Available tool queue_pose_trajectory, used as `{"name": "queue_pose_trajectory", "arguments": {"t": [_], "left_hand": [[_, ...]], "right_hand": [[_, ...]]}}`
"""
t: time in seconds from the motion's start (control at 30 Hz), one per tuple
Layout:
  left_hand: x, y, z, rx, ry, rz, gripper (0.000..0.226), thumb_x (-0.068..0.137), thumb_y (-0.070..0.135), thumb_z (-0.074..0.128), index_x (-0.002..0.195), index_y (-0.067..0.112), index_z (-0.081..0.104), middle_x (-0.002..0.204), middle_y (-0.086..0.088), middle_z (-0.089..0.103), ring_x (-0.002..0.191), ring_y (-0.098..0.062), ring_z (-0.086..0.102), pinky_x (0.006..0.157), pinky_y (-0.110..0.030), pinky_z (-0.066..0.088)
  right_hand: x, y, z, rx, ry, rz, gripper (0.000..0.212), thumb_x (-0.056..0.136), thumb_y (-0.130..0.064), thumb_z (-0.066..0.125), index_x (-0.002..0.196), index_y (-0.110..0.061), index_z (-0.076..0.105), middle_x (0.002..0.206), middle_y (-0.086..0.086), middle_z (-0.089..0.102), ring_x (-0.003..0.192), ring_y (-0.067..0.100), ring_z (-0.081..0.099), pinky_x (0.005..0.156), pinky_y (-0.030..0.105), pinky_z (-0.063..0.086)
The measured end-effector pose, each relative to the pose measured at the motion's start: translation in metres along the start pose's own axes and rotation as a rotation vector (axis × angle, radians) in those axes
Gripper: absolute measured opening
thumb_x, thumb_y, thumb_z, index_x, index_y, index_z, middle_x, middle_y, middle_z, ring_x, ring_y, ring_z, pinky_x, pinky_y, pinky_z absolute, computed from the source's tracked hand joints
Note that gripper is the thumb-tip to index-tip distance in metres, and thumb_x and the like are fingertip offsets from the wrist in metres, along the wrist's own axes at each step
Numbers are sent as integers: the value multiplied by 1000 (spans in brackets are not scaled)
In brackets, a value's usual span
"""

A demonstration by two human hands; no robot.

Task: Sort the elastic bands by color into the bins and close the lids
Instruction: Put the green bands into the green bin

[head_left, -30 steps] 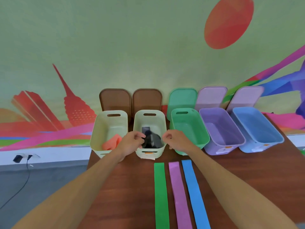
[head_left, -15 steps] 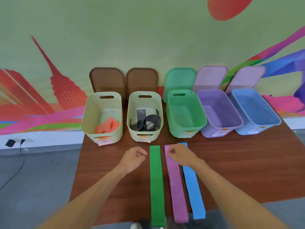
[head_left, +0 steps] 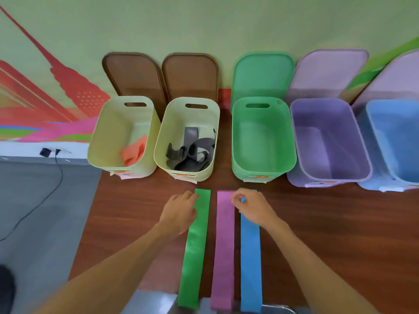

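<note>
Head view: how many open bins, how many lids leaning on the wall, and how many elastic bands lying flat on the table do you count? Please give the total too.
Open bins: 5
Lids leaning on the wall: 5
Elastic bands flat on the table: 3 (green band, purple band, blue band)
Total: 13

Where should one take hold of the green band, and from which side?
I would take the green band at its far end, from its left edge, beside the left hand. It lies flat on the table, so a corner must be pinched up; the pink band lies close on its right.
</note>
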State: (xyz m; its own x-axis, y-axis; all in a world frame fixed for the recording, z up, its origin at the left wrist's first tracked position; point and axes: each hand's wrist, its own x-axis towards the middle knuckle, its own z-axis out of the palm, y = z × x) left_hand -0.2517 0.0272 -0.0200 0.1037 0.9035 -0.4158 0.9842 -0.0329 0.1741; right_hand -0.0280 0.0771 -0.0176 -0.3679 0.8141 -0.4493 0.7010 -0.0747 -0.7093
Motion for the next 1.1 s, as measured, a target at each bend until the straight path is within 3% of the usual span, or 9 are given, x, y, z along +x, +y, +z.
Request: {"name": "queue_pose_trajectory", "arguments": {"t": [0.1,0.17,0.33,0.5,0.67,0.77,0.93,1.1], "left_hand": [[10,9,9,30,95,-31,51,86,18,53,136,23,47,116,-4,58,112,-24,55,99,-38,37],[16,15,10,61,139,-77,50,88,22,53,136,29,46,109,-3,60,109,-23,56,102,-38,34],[27,23,16,65,145,-192,48,92,29,47,140,34,40,115,-1,58,112,-21,53,104,-35,28],[32,28,18,2,224,-247,22,87,29,60,108,34,66,108,2,60,107,-21,55,99,-35,31],[27,27,17,-68,256,-235,11,85,22,64,95,26,69,101,0,59,100,-22,56,93,-36,35],[19,22,17,-127,299,-188,8,81,18,68,89,22,68,98,0,58,96,-22,58,92,-38,38],[6,8,0,-216,249,-111,6,91,23,54,93,23,60,99,8,63,96,-13,59,93,-32,32],[-4,-7,-27,-408,136,-117,13,92,22,57,102,18,64,98,-1,69,90,-19,63,77,-32,49]], "right_hand": [[6,9,-2,27,-42,-22,15,93,-15,54,99,-12,67,93,-3,67,72,0,60,69,11,48],[10,14,-7,17,-54,-49,16,93,-16,55,102,-12,68,92,-6,66,71,-5,58,66,3,42],[13,23,-13,-30,-61,-81,20,93,-17,55,107,-12,69,103,-3,69,82,0,56,66,-1,37],[10,29,-8,-35,-91,-79,21,93,-18,56,110,-12,67,105,-2,68,86,1,57,68,0,38],[12,25,2,-25,-96,-91,19,93,-18,54,107,-13,68,101,-5,67,85,-2,56,69,-1,39],[17,14,8,-34,-88,-133,19,93,-18,54,105,-14,68,100,-5,68,89,4,59,75,9,42],[27,-14,18,-77,-72,-194,19,91,-18,56,106,-14,68,101,-2,69,91,9,61,80,23,48],[36,-37,28,-241,-58,-157,21,91,-17,55,109,-16,65,103,1,66,94,18,62,83,39,52]]}}
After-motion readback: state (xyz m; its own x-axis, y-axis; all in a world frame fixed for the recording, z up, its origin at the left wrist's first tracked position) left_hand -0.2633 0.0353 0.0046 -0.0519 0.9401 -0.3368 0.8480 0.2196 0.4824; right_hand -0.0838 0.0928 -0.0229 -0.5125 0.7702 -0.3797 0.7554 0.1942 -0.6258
